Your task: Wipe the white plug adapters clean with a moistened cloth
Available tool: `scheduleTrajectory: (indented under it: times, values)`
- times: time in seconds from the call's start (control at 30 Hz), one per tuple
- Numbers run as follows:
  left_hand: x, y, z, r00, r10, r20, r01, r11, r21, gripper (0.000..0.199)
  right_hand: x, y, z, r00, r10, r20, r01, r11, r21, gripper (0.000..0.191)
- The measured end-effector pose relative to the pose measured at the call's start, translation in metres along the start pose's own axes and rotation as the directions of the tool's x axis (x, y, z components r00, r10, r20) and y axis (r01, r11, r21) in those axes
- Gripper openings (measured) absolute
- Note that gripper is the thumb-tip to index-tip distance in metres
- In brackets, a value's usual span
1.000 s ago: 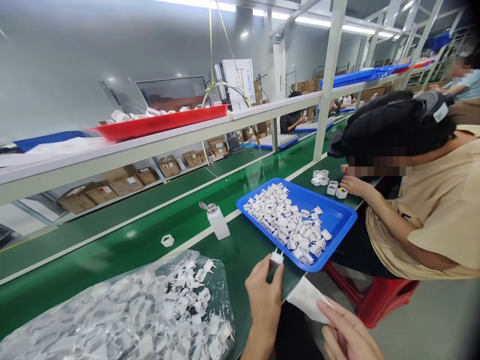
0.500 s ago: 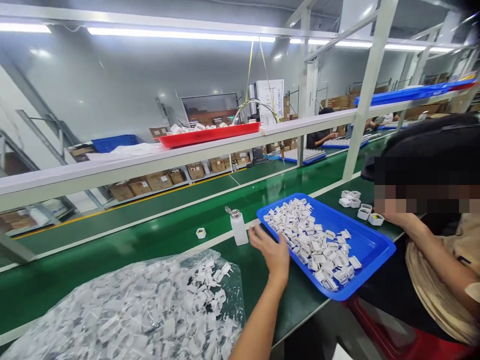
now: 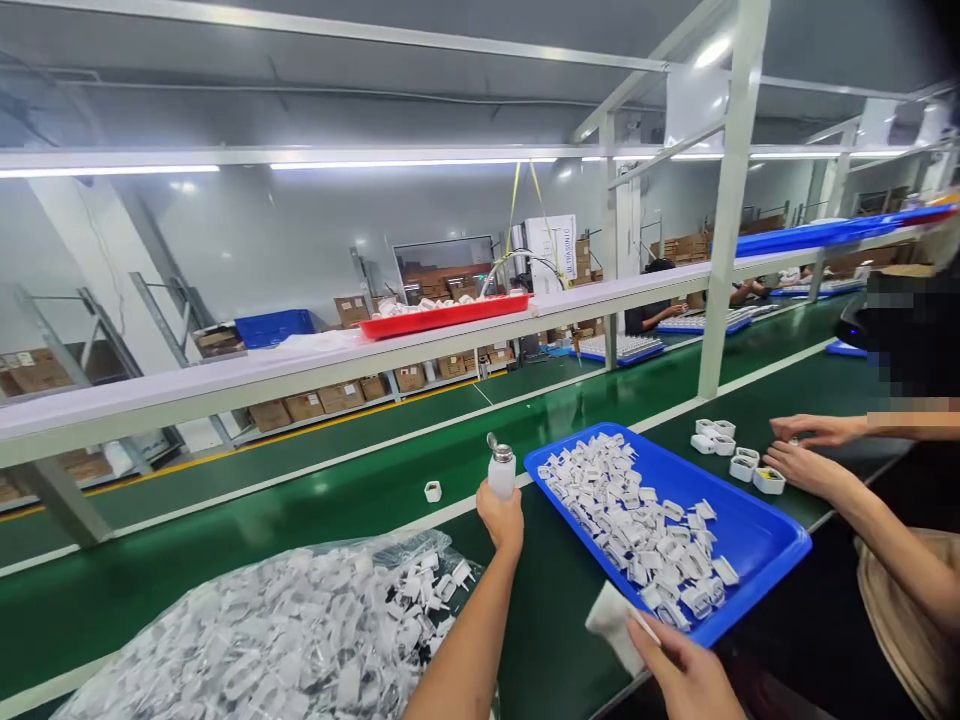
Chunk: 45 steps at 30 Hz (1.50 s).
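My left hand (image 3: 501, 518) is wrapped around the lower part of a white pump dispenser bottle (image 3: 502, 474) with a metal top, whose small lid is flipped up. In my right hand (image 3: 686, 672), at the bottom of the view, a folded white cloth (image 3: 616, 625) is pinched between thumb and fingers. The cloth is by the near edge of a blue tray (image 3: 757, 530). Many white plastic plug housings (image 3: 622, 505) lie heaped in the tray's left part. Left of my forearm, a clear plastic bag (image 3: 300, 630) is spread under and over more of these white parts.
A single white housing (image 3: 433, 491) sits on the green conveyor belt (image 3: 360, 515). To the right, a co-worker's hands (image 3: 814, 450) work beside several white housings (image 3: 742, 463). An overhead shelf (image 3: 300, 375) carries a red tray (image 3: 450, 318); a post (image 3: 731, 220) supports it.
My left hand has gone from open beside the bottle to gripping it. My right hand has come into view with the white cloth. The co-worker's hands now show, and the view has shifted.
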<state>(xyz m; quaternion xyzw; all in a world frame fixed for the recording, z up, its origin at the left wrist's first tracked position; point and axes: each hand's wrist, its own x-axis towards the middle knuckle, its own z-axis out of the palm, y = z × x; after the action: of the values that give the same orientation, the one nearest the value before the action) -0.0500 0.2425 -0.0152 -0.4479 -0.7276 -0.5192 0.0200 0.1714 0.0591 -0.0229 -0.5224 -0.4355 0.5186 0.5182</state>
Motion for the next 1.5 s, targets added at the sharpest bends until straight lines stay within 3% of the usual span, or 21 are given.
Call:
scheduleTrajectory:
  times: [0.1, 0.2, 0.3, 0.4, 0.47, 0.6, 0.73, 0.97, 1.17, 1.3, 1.5]
  values:
    - [0.003, 0.016, -0.008, 0.955, 0.289, 0.067, -0.288, 0.957, -0.026, 0.032, 0.041, -0.021, 0.009, 0.994, -0.084, -0.074, 0.088, 0.995, 0.051, 0.045]
    - [0.006, 0.038, -0.016, 0.833, 0.541, 0.113, -0.539, 0.841, -0.05, 0.048, 0.079, -0.041, 0.017, 0.996, -0.081, -0.031, 0.085, 0.983, 0.164, 0.028]
    - [0.006, 0.059, -0.024, 0.694, 0.709, 0.125, -0.712, 0.702, -0.031, 0.051, 0.103, -0.057, 0.021, 0.997, -0.068, 0.022, 0.057, 0.942, 0.329, 0.026]
    - [0.005, 0.074, -0.034, 0.564, 0.815, 0.13, -0.823, 0.567, 0.016, 0.05, 0.109, -0.067, 0.021, 0.995, -0.083, 0.053, 0.05, 0.89, 0.453, 0.026]
    - [0.007, 0.08, -0.04, 0.5, 0.856, 0.13, -0.866, 0.498, 0.056, 0.049, 0.109, -0.07, 0.019, 0.994, -0.087, 0.061, 0.045, 0.866, 0.498, 0.026]
    - [0.012, 0.088, -0.047, 0.406, 0.903, 0.139, -0.913, 0.392, 0.118, 0.049, 0.107, -0.072, 0.016, 0.994, -0.088, 0.063, 0.04, 0.838, 0.545, 0.027]
    - [0.013, 0.093, -0.049, 0.345, 0.926, 0.151, -0.934, 0.323, 0.155, 0.048, 0.104, -0.075, 0.012, 0.995, -0.077, 0.064, 0.027, 0.821, 0.57, 0.026]
    - [0.007, 0.1, -0.053, 0.305, 0.936, 0.175, -0.944, 0.272, 0.19, 0.048, 0.101, -0.074, 0.005, 0.996, -0.027, 0.085, -0.027, 0.821, 0.57, 0.027]
    - [0.005, 0.096, -0.056, 0.326, 0.923, 0.203, -0.941, 0.295, 0.166, 0.046, 0.099, -0.071, 0.006, 0.995, 0.013, 0.104, -0.07, 0.823, 0.564, 0.027]
    - [0.006, 0.09, -0.055, 0.389, 0.9, 0.197, -0.921, 0.372, 0.115, 0.046, 0.095, -0.074, 0.009, 0.995, 0.007, 0.102, -0.065, 0.816, 0.575, 0.025]
    - [-0.003, 0.081, -0.052, 0.554, 0.812, 0.182, -0.825, 0.565, -0.007, 0.031, 0.084, -0.086, 0.011, 0.994, -0.007, 0.105, -0.057, 0.804, 0.592, 0.021]
